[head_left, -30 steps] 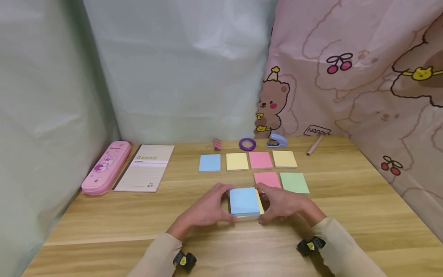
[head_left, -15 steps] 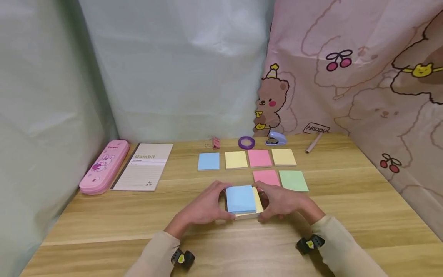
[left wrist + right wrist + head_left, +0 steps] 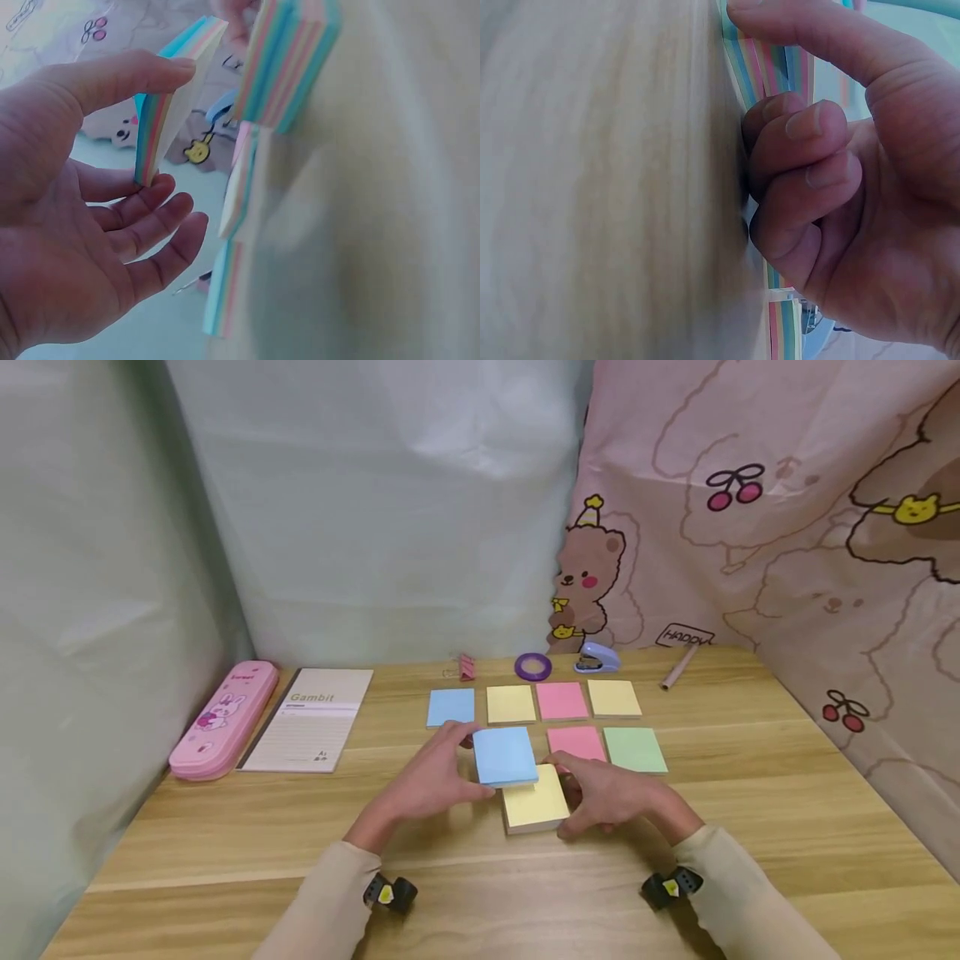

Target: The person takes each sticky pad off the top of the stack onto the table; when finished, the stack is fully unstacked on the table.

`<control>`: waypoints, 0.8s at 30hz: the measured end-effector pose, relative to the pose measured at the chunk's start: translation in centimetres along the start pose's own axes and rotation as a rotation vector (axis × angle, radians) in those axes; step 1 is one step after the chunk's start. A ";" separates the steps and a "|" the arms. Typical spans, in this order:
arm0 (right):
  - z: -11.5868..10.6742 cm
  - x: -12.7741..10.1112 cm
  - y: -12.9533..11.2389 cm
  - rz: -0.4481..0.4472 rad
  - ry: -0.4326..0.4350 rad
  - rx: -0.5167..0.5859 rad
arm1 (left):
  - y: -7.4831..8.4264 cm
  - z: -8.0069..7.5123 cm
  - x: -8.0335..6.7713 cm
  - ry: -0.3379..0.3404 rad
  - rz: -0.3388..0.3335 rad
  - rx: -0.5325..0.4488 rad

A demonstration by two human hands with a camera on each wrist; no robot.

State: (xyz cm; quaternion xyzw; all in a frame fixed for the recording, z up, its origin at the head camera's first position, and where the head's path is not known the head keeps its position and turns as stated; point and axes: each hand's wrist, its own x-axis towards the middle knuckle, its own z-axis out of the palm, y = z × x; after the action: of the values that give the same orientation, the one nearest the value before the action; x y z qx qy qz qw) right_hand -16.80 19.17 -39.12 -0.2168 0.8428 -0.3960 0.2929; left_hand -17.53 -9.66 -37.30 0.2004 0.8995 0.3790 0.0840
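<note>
My left hand (image 3: 459, 768) pinches a blue-topped wad of sticky notes (image 3: 504, 755) between thumb and fingers and holds it just above the wooden table (image 3: 225, 835). In the left wrist view that wad (image 3: 174, 105) shows striped pastel edges. My right hand (image 3: 573, 800) grips the right side of the yellow-topped stack (image 3: 532, 802), which lies on the table. In the right wrist view its thumb lies across the stack's striped edge (image 3: 769, 67) and its fingers curl against the side.
Beyond my hands lie separate pads: blue (image 3: 451, 707), yellow (image 3: 511, 703), pink (image 3: 562, 700), yellow (image 3: 614, 697), then pink (image 3: 576, 741) and green (image 3: 634, 749). A pink pencil case (image 3: 223, 718) and notebook (image 3: 313, 720) lie left. Tape roll (image 3: 533, 667) and stapler (image 3: 597, 657) sit at the back.
My left hand has lifted the blue-topped wad off the stack and carried it back and left, uncovering a yellow sheet. My right hand stays on the stack.
</note>
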 end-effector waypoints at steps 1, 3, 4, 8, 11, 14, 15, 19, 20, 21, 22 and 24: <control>0.0 0.0 0.0 0.002 0.000 -0.003 | 0.0 -0.3 0.4 0.007 0.002 0.006; 0.0 -0.1 0.0 0.011 0.002 -0.005 | -0.2 -0.9 1.3 0.007 0.003 -0.001; 0.0 -0.1 0.1 0.013 0.003 -0.009 | -0.3 -1.2 1.8 0.007 0.005 -0.007; 0.1 -0.2 0.1 0.022 0.004 -0.021 | -1.1 -1.5 3.4 -0.006 -0.004 -0.027; 0.0 -0.1 0.1 0.020 0.002 -0.024 | -1.6 -1.2 4.2 -0.032 -0.017 -0.023; 0.0 -0.1 0.1 0.017 0.001 -0.027 | -1.9 -0.6 4.7 -0.056 -0.038 -0.013; 0.0 -0.1 0.1 0.014 0.002 -0.026 | -2.1 -0.3 4.8 -0.061 -0.041 -0.013; 0.0 -0.1 0.0 0.002 -0.007 -0.010 | -2.5 0.4 5.2 -0.080 -0.040 -0.005; 0.0 -0.1 0.0 0.000 -0.008 -0.007 | -2.6 0.6 5.3 -0.084 -0.037 -0.005; 0.0 -0.1 0.0 -0.002 -0.009 -0.003 | -2.6 0.7 5.3 -0.090 -0.034 -0.001; 0.0 -0.1 0.1 -0.004 -0.010 0.002 | -2.6 0.8 5.4 -0.095 -0.026 0.008; 0.0 -0.1 0.1 -0.001 -0.006 0.001 | -2.5 0.9 5.5 -0.103 -0.015 0.027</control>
State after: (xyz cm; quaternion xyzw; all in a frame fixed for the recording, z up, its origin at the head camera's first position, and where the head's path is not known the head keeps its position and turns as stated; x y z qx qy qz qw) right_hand -16.73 19.31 -39.12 -0.2181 0.8416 -0.3962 0.2953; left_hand -22.99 -8.36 -39.73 0.2140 0.9004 0.3555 0.1303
